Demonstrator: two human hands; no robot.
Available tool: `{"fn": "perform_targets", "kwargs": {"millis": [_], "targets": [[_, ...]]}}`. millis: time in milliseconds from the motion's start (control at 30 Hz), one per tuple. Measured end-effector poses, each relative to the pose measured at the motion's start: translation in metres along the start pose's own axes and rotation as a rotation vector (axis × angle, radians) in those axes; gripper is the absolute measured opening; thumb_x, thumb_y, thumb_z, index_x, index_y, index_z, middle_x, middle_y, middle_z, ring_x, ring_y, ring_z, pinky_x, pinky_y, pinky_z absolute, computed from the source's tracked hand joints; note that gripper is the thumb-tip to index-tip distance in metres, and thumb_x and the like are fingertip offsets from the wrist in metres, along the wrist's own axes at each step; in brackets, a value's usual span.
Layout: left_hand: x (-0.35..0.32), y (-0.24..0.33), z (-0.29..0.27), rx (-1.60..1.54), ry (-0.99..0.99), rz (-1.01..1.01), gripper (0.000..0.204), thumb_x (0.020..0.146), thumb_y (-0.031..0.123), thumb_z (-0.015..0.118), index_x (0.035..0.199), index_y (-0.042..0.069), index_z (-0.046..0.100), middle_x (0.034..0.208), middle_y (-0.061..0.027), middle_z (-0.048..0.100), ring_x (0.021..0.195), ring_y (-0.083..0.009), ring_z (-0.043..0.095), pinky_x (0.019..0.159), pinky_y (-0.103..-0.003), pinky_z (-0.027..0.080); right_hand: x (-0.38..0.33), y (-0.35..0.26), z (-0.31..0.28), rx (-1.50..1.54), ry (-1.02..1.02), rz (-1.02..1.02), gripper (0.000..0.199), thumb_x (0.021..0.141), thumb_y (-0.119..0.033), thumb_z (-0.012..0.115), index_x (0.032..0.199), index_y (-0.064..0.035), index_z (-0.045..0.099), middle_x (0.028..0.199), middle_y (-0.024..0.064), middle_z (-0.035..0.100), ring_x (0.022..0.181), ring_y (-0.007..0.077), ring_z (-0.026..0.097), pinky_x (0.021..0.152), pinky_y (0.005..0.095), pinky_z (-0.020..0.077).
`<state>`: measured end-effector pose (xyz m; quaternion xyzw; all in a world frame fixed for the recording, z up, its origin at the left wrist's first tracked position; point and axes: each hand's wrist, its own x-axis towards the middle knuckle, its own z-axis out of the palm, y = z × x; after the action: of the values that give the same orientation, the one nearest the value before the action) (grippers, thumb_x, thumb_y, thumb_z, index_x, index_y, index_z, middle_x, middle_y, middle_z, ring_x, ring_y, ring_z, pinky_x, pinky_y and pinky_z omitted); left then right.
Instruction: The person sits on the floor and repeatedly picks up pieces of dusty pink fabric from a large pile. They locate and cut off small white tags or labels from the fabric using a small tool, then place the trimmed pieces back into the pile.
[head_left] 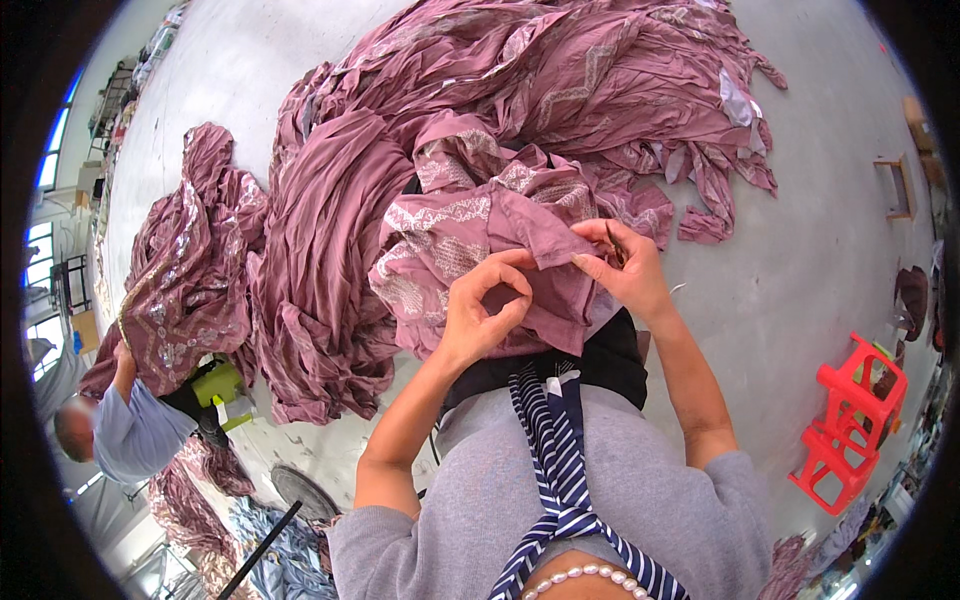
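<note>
A mauve garment with pale patterned bands lies bunched across my lap. My left hand is closed in a pinch, thumb and forefinger making a ring, with its fingertips on the garment's plain edge. My right hand pinches the same edge a little further right, between thumb and forefinger. A small dark tool, perhaps thread snips, is tucked in the right hand's fingers; most of it is hidden. Between the two hands the edge of cloth is held up, slightly folded.
A large heap of similar mauve cloth spreads over the grey floor ahead and left. Far left, another person handles a mauve garment. Red plastic stools stand at right, with a small wooden frame beyond.
</note>
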<state>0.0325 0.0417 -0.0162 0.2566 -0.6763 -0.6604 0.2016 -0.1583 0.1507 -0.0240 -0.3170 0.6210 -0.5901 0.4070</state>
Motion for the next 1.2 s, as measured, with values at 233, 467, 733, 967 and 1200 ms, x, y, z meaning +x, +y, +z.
{"fn": "perform_targets", "kwargs": {"millis": [233, 467, 733, 967, 1200], "targets": [[0.008, 0.007, 0.029, -0.354, 0.196, -0.066, 0.034, 0.078, -0.004, 0.071, 0.108, 0.001, 0.054, 0.104, -0.0065, 0.059, 0.094, -0.0129, 0.059, 0.083, -0.026, 0.049, -0.002, -0.011, 0.009, -0.194, -0.009, -0.027, 0.016, 0.085, -0.011, 0.068, 0.095, 0.0013, 0.065, 0.072, 0.0002, 0.062, 0.065, 0.0026, 0.049, 0.056, 0.0214, 0.0419], [0.016, 0.018, 0.016, -0.366, 0.274, -0.022, 0.032, 0.079, -0.005, 0.07, 0.108, 0.0, 0.058, 0.089, -0.0008, 0.06, 0.08, -0.0067, 0.056, 0.074, -0.02, 0.048, 0.0, -0.024, 0.022, -0.33, -0.048, -0.185, 0.019, 0.09, -0.016, 0.063, 0.085, 0.0026, 0.06, 0.06, 0.0046, 0.048, 0.056, 0.0065, 0.041, 0.051, 0.0247, 0.0374], [0.02, 0.045, -0.013, 0.356, 0.345, 0.178, 0.045, 0.069, -0.007, 0.069, 0.112, 0.001, 0.06, 0.083, -0.0028, 0.059, 0.074, -0.0071, 0.056, 0.069, -0.023, 0.048, 0.01, -0.042, 0.029, -0.216, 0.032, -0.209, 0.019, 0.089, -0.01, 0.061, 0.075, 0.0001, 0.055, 0.057, 0.0016, 0.04, 0.054, 0.0058, 0.035, 0.048, 0.0239, 0.0323], [0.032, 0.027, -0.005, -0.056, 0.586, 0.259, 0.026, 0.068, -0.009, 0.066, 0.087, 0.005, 0.055, 0.087, -0.0035, 0.058, 0.079, -0.0107, 0.057, 0.071, -0.023, 0.046, 0.003, -0.049, 0.043, -0.295, -0.011, -0.405, 0.013, 0.082, -0.002, 0.064, 0.074, -0.0017, 0.053, 0.061, 0.0089, 0.049, 0.049, 0.021, 0.047, 0.048, 0.0288, 0.0383], [0.035, 0.035, -0.002, -0.436, 0.55, 0.179, 0.027, 0.077, -0.005, 0.072, 0.092, 0.005, 0.052, 0.088, -0.0014, 0.059, 0.081, -0.0075, 0.056, 0.076, -0.021, 0.046, 0.007, -0.044, 0.036, -0.497, -0.034, -0.518, 0.009, 0.079, -0.004, 0.068, 0.08, -0.0027, 0.059, 0.067, 0.0106, 0.056, 0.056, 0.0256, 0.056, 0.051, 0.0311, 0.0429]]}}
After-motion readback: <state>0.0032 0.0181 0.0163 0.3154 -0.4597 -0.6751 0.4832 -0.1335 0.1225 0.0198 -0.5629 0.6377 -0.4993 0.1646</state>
